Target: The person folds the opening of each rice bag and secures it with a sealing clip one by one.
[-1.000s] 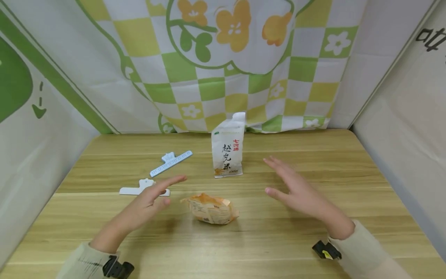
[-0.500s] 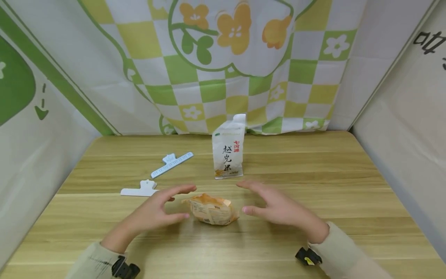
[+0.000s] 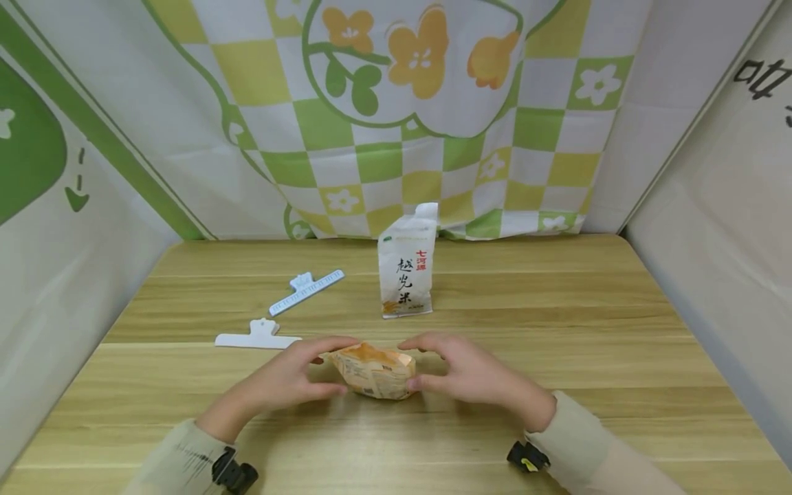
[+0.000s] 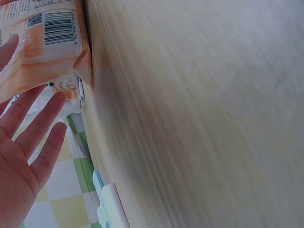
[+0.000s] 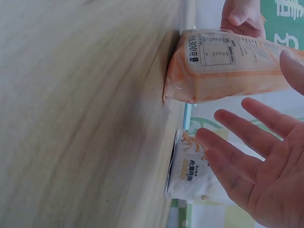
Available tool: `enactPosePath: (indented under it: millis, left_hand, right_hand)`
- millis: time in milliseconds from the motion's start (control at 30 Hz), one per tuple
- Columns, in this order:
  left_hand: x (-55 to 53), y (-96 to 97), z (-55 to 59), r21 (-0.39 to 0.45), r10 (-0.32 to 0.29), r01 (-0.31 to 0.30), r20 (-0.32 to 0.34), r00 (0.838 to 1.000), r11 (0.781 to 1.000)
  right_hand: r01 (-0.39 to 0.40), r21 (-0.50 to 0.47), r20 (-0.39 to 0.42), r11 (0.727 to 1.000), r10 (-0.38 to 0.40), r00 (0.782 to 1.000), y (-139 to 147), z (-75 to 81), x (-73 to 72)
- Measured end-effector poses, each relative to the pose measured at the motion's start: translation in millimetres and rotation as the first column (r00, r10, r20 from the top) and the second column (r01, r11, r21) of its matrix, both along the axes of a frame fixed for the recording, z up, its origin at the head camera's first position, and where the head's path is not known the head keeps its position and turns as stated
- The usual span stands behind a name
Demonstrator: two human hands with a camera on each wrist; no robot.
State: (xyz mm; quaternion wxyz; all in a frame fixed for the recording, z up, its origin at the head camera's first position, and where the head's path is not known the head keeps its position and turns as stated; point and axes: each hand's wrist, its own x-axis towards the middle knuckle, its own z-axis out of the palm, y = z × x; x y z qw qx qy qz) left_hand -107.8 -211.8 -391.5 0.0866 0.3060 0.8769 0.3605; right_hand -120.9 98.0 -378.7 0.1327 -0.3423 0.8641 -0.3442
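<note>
An orange and cream printed food bag (image 3: pixel 377 378) stands on the table between the two hands, its crumpled top edge facing up. My left hand (image 3: pixel 281 378) is at its left end, thumb on the near side and fingers beyond. In the left wrist view those fingers spread loosely beside the bag (image 4: pixel 52 57), below its barcode panel. My right hand (image 3: pixel 473 375) is at the right end, thumb tip overlapping the bag's corner. The right wrist view has the fingers of the right hand (image 5: pixel 266 166) extended and spread beneath the bag (image 5: pixel 223 71) in the picture.
Behind the orange bag stands a white rice bag (image 3: pixel 405 275) with black and red characters. To the left lie a pale blue ruler-marked clip (image 3: pixel 306 292) and a white clip (image 3: pixel 247 339). A checked floral cloth (image 3: pixel 396 161) hangs at the table's back edge.
Both hands have come inward and down from either side, from well apart to right at the ends of the orange bag. The bag, the rice bag and both clips have stayed in place.
</note>
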Motion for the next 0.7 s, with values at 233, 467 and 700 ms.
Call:
enactPosePath:
  millis: [233, 467, 700]
  left_hand:
    - [-2.1, 3.5, -0.1, 0.066, -0.014, 0.01, 0.061, 0.998, 0.998]
    - [-2.8, 6.5, -0.6, 0.148, -0.023, 0.004, 0.131, 0.991, 0.989]
    - [-3.6, 8.4, -1.0, 0.156, -0.021, -0.002, 0.15, 0.989, 0.988]
  right_hand:
    - [-0.022, -0.027, 0.0, 0.999, 0.022, 1.0, -4.7, -3.0, -0.3]
    - [-0.022, -0.038, 0.05, 0.999, 0.024, 0.998, -5.7, -3.8, -0.1]
    - [-0.023, -0.1, 0.134, 0.995, 0.036, 0.99, -4.0, -6.4, -2.1]
